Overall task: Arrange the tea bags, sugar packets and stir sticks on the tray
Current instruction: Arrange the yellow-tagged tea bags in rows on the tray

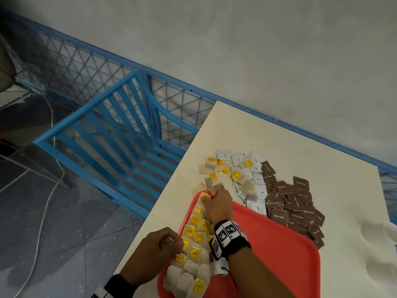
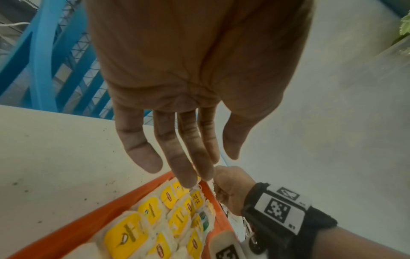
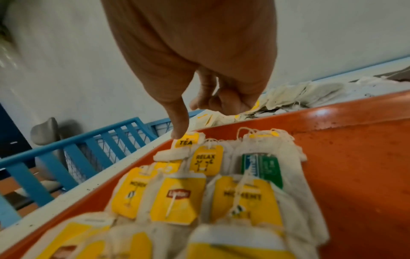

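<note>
A red tray (image 1: 279, 254) lies at the near edge of the cream table (image 1: 279, 136). Rows of tea bags with yellow tags (image 1: 195, 239) fill the tray's left side. My right hand (image 1: 211, 195) is at the tray's far left corner. Its thumb (image 3: 177, 133) presses the "TEA" tag of the farthest tea bag (image 3: 186, 142); its other fingers are curled and hold nothing. My left hand (image 1: 176, 244) reaches over the tray's left rim, its straight fingers (image 2: 186, 175) just above the tea bag rows (image 2: 177, 210). I see no stir sticks.
Loose tea bags (image 1: 223, 173), white packets (image 1: 256, 190) and brown sugar packets (image 1: 294, 205) lie in heaps beyond the tray. A blue chair (image 1: 120, 130) stands left of the table and a blue mesh fence (image 1: 86, 67) runs behind. A white object (image 1: 384, 233) sits at the right edge.
</note>
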A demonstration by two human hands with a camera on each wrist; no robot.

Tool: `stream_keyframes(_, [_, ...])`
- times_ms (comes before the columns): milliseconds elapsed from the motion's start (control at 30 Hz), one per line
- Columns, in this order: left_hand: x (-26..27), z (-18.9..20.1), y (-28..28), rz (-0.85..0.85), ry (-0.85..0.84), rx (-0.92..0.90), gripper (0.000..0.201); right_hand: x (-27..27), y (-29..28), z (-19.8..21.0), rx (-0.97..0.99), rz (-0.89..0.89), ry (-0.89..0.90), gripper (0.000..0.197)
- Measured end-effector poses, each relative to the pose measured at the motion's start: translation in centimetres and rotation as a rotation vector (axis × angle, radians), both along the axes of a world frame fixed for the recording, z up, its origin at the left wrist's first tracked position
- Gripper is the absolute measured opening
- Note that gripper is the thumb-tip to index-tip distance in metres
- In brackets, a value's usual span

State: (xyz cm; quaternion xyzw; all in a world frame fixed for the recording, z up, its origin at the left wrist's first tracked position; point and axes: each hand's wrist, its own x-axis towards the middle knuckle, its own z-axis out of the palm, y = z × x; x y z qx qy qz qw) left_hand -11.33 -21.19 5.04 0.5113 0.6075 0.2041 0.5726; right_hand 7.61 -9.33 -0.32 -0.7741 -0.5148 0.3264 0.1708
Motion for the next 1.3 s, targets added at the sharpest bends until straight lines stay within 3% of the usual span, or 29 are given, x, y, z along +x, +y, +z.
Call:
stream_keyframes(67, [0.0, 0.4, 0.6, -0.011, 0.015, 0.015, 0.009, -0.2, 0.0, 0.0, -0.043, 0.123, -0.092, 0.01])
stream_keyframes(167, [0.3, 0.4, 1.5, -0.079, 0.055, 0.049, 0.009, 0.6, 0.5, -0.2, -0.037, 0.197, -0.083, 0.019])
stream_keyframes(300, [0.5, -0.6, 3.5, -0.191, 0.147, 0.102, 0.013, 3.0, 2.1, 1.8, 0.009, 0.188, 0.059, 0.016])
stream_keyframes(433, [0.8, -1.1, 7.9, -0.231, 0.321, 0.154, 0.019, 5.8, 5.2, 2.6, -0.001, 0.102, -0.002, 0.02])
stream_keyframes(567, [1.7, -2.0, 13.0, -0.231, 0.457, 0.188, 0.02, 6.6, 8.4, 2.1, -0.075, 0.084, -0.031, 0.025])
stream_keyframes(600, [2.0, -2.5, 14.2, -0.237, 0.481, 0.189, 0.02, 6.4, 9.0, 1.7, -0.089, 0.101, -0.036, 0.02])
stream_keyframes(733, [3.2, -4.0, 17.5, -0.262, 0.554, 0.192, 0.017, 4.7, 9.1, -0.2, -0.115, 0.238, -0.111, 0.037])
stream_keyframes(833, [4.4, -5.1, 18.9, -0.274, 0.592, 0.215, 0.016, 4.6, 8.9, -1.1, -0.124, 0.304, -0.122, 0.033])
stream_keyframes(933, [5.9, -5.9, 19.7, -0.312, 0.626, 0.191, 0.009, 5.7, 8.9, -1.7, -0.068, 0.251, -0.074, 0.009])
stream_keyframes(1033, [7.2, -6.9, 20.4, -0.379, 0.634, 0.183, 0.027, 7.1, 8.5, -1.7, -0.01, 0.191, -0.004, 0.007])
stream_keyframes(1167, [8.0, -7.4, 21.2, -0.418, 0.702, 0.226, 0.008, 9.0, 7.8, -1.2, 0.033, 0.103, 0.093, 0.014])
stream_keyframes(1300, [6.9, -6.7, 21.8, -0.32, 0.559, 0.246, 0.017, 10.3, 6.8, 0.3, 0.064, -0.054, 0.316, 0.02])
